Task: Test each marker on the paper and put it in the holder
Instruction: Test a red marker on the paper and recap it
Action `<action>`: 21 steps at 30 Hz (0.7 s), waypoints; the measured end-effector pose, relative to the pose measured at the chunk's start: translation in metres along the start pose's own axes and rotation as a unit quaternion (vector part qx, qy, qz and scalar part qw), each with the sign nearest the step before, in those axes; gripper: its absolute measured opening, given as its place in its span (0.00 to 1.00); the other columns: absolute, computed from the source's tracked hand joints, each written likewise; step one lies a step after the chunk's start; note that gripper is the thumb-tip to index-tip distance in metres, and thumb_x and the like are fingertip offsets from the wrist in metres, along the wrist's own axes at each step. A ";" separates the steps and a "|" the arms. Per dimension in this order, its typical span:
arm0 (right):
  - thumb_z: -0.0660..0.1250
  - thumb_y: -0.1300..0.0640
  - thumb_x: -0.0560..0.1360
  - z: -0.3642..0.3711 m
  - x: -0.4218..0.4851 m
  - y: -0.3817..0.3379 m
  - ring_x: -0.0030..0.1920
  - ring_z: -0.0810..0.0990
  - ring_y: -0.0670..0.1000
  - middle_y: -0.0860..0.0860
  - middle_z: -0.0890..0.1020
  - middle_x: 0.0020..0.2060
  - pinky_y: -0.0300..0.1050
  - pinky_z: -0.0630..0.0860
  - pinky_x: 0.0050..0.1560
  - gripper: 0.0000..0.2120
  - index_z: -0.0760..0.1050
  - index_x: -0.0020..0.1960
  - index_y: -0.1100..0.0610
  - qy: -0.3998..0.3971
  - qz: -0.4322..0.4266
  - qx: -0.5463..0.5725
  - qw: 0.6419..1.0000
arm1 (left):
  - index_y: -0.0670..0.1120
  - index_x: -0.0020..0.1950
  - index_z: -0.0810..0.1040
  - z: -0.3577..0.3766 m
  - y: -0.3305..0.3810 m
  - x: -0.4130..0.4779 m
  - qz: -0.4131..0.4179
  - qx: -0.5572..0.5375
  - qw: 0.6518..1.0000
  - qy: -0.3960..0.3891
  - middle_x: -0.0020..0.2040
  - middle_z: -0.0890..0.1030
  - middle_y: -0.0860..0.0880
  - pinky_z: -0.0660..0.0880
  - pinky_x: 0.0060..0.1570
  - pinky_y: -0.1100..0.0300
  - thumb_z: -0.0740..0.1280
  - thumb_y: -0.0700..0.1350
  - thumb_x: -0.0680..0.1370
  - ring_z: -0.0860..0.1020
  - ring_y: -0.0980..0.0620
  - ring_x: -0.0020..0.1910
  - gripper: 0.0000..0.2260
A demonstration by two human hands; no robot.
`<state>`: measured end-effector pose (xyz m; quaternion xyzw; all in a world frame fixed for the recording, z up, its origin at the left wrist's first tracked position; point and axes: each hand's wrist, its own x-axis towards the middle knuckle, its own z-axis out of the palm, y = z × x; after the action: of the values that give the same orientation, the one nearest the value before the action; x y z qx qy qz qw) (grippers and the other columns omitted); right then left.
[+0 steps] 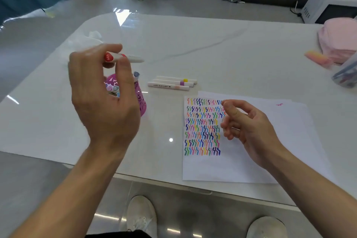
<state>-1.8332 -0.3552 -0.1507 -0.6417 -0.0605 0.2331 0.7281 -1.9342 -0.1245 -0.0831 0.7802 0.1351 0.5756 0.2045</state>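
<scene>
1. While the head camera looks down on the tabletop point(212, 48), the left grip point(102, 98), a bare hand, pinches a red-capped marker point(123, 57) between thumb and fingertips near its red end. The pale barrel points off to the right, raised just above the pink holder point(142, 100).
2. The right grip point(249, 123) hovers over the paper point(222, 166), fingers loosely curled with nothing visible inside them.
3. Handling, as a judgement: such a marker looks light, stiff and smooth-sided, so it would likely roll if laid down and could slip from a loose pinch. A hold on the mid-barrel, clear of both ends, seems safest, and lowering it end first should suit the holder.
4. The holder, a pink cut-out cup, stands upright left of the paper, partly hidden by the left grip. Several marker caps point(113, 89) show at its mouth; how much room remains cannot be told.
5. Three capped markers lie side by side, touching, near the paper's far edge: a yellow-banded marker point(176, 79), a purple-banded marker point(173, 82) and a peach-banded marker point(168, 86). They probably await testing.
6. The paper carries rows of coloured squiggles in its upper left; its lower part is blank.
7. At the right edge a clear container point(345, 75) holds more coloured pens, too blurred to count.
</scene>
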 end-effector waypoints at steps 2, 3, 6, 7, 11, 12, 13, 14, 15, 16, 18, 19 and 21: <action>0.75 0.42 0.68 0.002 0.000 0.001 0.29 0.78 0.52 0.55 0.83 0.33 0.41 0.75 0.30 0.23 0.81 0.56 0.55 -0.003 -0.001 -0.004 1.000 | 0.37 0.57 0.77 -0.006 -0.009 0.003 -0.011 0.038 0.999 0.007 0.54 0.78 0.41 0.76 0.51 0.46 0.59 0.43 0.85 0.77 0.43 0.53 0.11; 0.75 0.42 0.68 0.003 0.000 0.001 0.29 0.78 0.53 0.56 0.83 0.33 0.42 0.75 0.30 0.23 0.81 0.57 0.55 -0.007 -0.003 -0.006 1.000 | 0.38 0.57 0.77 -0.008 -0.012 0.003 -0.029 0.054 0.998 -0.005 0.55 0.78 0.41 0.75 0.53 0.45 0.58 0.45 0.85 0.77 0.43 0.54 0.12; 0.75 0.42 0.70 0.005 0.000 0.004 0.29 0.78 0.53 0.57 0.82 0.34 0.42 0.75 0.30 0.21 0.81 0.57 0.54 -0.021 -0.010 -0.014 1.000 | 0.43 0.58 0.77 -0.011 -0.020 0.000 -0.087 0.097 0.989 -0.075 0.56 0.77 0.46 0.66 0.57 0.61 0.57 0.47 0.84 0.75 0.49 0.54 0.12; 0.75 0.43 0.71 0.005 0.000 0.004 0.29 0.78 0.53 0.57 0.83 0.34 0.42 0.75 0.30 0.20 0.81 0.57 0.54 -0.023 -0.013 -0.015 1.000 | 0.45 0.58 0.77 -0.011 -0.023 -0.002 -0.096 0.111 0.984 -0.097 0.56 0.77 0.48 0.62 0.56 0.63 0.58 0.47 0.83 0.75 0.50 0.54 0.11; 0.74 0.42 0.71 0.004 0.001 0.007 0.29 0.78 0.53 0.57 0.83 0.34 0.42 0.76 0.30 0.22 0.80 0.58 0.55 -0.020 -0.016 -0.017 1.000 | 0.49 0.58 0.78 -0.006 -0.027 -0.008 -0.097 0.154 0.970 -0.161 0.56 0.77 0.51 0.56 0.56 0.60 0.60 0.46 0.81 0.71 0.51 0.56 0.10; 0.74 0.42 0.71 0.004 0.002 0.007 0.29 0.78 0.53 0.57 0.83 0.34 0.42 0.76 0.30 0.23 0.80 0.59 0.55 -0.017 -0.015 -0.016 1.000 | 0.50 0.59 0.79 -0.004 -0.027 -0.009 -0.099 0.167 0.965 -0.174 0.57 0.78 0.51 0.56 0.57 0.58 0.60 0.46 0.81 0.70 0.51 0.57 0.10; 0.74 0.42 0.71 0.003 0.002 0.007 0.29 0.78 0.53 0.57 0.83 0.34 0.42 0.76 0.30 0.23 0.80 0.59 0.56 -0.015 -0.015 -0.015 1.000 | 0.50 0.59 0.79 -0.003 -0.027 -0.010 -0.103 0.181 0.961 -0.184 0.57 0.79 0.50 0.57 0.58 0.55 0.60 0.46 0.81 0.69 0.50 0.58 0.10; 0.74 0.41 0.71 0.003 0.002 0.007 0.29 0.79 0.53 0.57 0.83 0.34 0.43 0.76 0.30 0.24 0.80 0.59 0.56 -0.015 -0.015 -0.016 1.000 | 0.51 0.60 0.79 -0.002 -0.028 -0.011 -0.108 0.193 0.956 -0.191 0.58 0.79 0.50 0.58 0.59 0.51 0.60 0.46 0.81 0.69 0.49 0.59 0.11; 0.74 0.41 0.71 0.002 0.003 0.008 0.29 0.79 0.53 0.57 0.83 0.34 0.43 0.76 0.30 0.24 0.79 0.60 0.56 -0.017 -0.015 -0.018 1.000 | 0.50 0.62 0.78 0.000 -0.028 -0.012 -0.114 0.202 0.953 -0.194 0.58 0.79 0.50 0.59 0.60 0.48 0.59 0.46 0.82 0.69 0.48 0.61 0.12; 0.73 0.41 0.71 0.002 0.002 0.008 0.29 0.79 0.53 0.56 0.83 0.34 0.43 0.76 0.30 0.24 0.79 0.60 0.56 -0.020 -0.016 -0.020 0.999 | 0.50 0.64 0.77 0.000 -0.028 -0.013 -0.121 0.205 0.952 -0.195 0.58 0.79 0.49 0.59 0.62 0.46 0.59 0.46 0.82 0.68 0.47 0.62 0.13; 0.73 0.42 0.72 0.002 0.002 0.009 0.29 0.79 0.53 0.56 0.83 0.34 0.43 0.76 0.30 0.22 0.79 0.60 0.56 -0.025 -0.017 -0.023 0.999 | 0.50 0.69 0.75 0.001 -0.028 -0.013 -0.131 0.199 0.952 -0.194 0.59 0.79 0.49 0.59 0.64 0.45 0.59 0.47 0.82 0.68 0.47 0.64 0.16; 0.73 0.42 0.73 0.002 0.002 0.010 0.29 0.79 0.53 0.57 0.83 0.34 0.43 0.76 0.30 0.22 0.79 0.60 0.55 -0.027 -0.019 -0.025 0.999 | 0.50 0.70 0.73 0.001 -0.028 -0.013 -0.130 0.195 0.953 -0.194 0.60 0.79 0.49 0.59 0.65 0.45 0.59 0.47 0.82 0.68 0.47 0.65 0.17; 0.72 0.43 0.73 0.003 0.002 0.010 0.30 0.79 0.53 0.57 0.84 0.34 0.43 0.76 0.30 0.21 0.79 0.59 0.55 -0.026 -0.022 -0.028 0.999 | 0.48 0.71 0.71 0.001 -0.026 -0.014 -0.111 0.189 0.956 -0.195 0.62 0.77 0.49 0.58 0.66 0.46 0.61 0.47 0.81 0.68 0.47 0.65 0.18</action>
<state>-1.8346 -0.3512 -0.1604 -0.6544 -0.0997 0.2317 0.7129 -1.9371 -0.1079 -0.1080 0.8817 0.2846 0.3497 0.1387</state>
